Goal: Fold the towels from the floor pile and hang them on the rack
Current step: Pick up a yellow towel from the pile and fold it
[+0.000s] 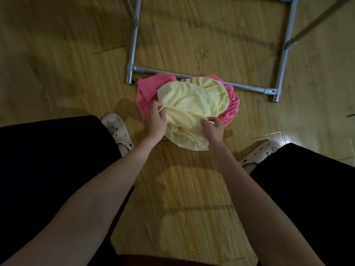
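**Pickup of first towel, nothing folded or hung yet**

Head view, the only one:

- Both hands are down at the floor pile. Left hand (pixel 155 120) pinches a bunched edge of the yellow towel (pixel 194 104) on its left side; right hand (pixel 212 129) pinches the cloth near its lower right. Hands are apart, each clamped on the same towel.
- Yellow towel lies crumpled on top of a pink towel (pixel 146 93), which shows on both sides of it. Pile sits on the wood floor (pixel 67 54), just in front of the rack's base, touching or overlapping the near bar.
- Rack (pixel 201 78): only the grey metal base frame and lower legs are in view. Hanging rails are out of frame, so I can't tell if anything is on them.

Step, my read: gripping the top towel to lift it off the pile. Folding not started.

Next move calls for: lift clear of the pink one, find two corners or a straight edge (current grips look mid-edge, in bunched cloth), shake it flat, then fold. Risk: pink towel drags up with it if the layers are tangled.

Count:
- Towels: 2 plainly visible (1 yellow, 1 pink). A small patterned bit shows at the pile's far edge; can't tell if it is a third.
- Racks: 1.
- Hands: 2, both busy.
- Slippers: 2, cream with dark spots, one each side of the pile.
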`<state>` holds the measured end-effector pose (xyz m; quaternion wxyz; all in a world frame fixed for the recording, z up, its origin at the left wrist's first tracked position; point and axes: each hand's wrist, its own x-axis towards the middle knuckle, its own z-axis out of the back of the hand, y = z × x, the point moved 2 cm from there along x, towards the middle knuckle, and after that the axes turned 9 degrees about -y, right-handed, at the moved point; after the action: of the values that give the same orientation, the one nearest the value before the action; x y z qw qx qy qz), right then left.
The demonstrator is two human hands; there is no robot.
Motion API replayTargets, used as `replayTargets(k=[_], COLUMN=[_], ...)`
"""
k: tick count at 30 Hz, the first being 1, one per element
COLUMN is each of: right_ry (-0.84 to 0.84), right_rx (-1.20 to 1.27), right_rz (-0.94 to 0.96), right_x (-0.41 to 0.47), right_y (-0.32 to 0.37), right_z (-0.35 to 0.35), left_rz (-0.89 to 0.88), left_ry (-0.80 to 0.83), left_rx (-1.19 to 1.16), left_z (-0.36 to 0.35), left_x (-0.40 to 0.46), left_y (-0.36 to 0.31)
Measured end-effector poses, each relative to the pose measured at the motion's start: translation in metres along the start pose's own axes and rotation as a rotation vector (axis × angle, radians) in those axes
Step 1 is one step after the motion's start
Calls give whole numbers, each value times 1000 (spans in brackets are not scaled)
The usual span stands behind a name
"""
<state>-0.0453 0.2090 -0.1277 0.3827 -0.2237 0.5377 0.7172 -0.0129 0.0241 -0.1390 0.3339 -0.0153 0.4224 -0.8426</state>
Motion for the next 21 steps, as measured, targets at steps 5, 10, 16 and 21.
replayTargets(k=[5, 10, 16, 21], right_ry=[-7, 43, 146, 184], right_rx=[51, 79, 185, 263], right_rz=[26, 199, 405, 477], right_x=[-57, -118, -189, -228], right_y=[20, 46, 83, 95], right_z=[36, 88, 137, 159], left_rz=[142, 20, -150, -93], left_ry=[-210, -217, -87, -9], left_rx=[-278, -418, -557, -716], left_z=[44, 111, 182, 226], left_x=[-35, -71, -116, -148], left_y=[-59, -129, -205, -250])
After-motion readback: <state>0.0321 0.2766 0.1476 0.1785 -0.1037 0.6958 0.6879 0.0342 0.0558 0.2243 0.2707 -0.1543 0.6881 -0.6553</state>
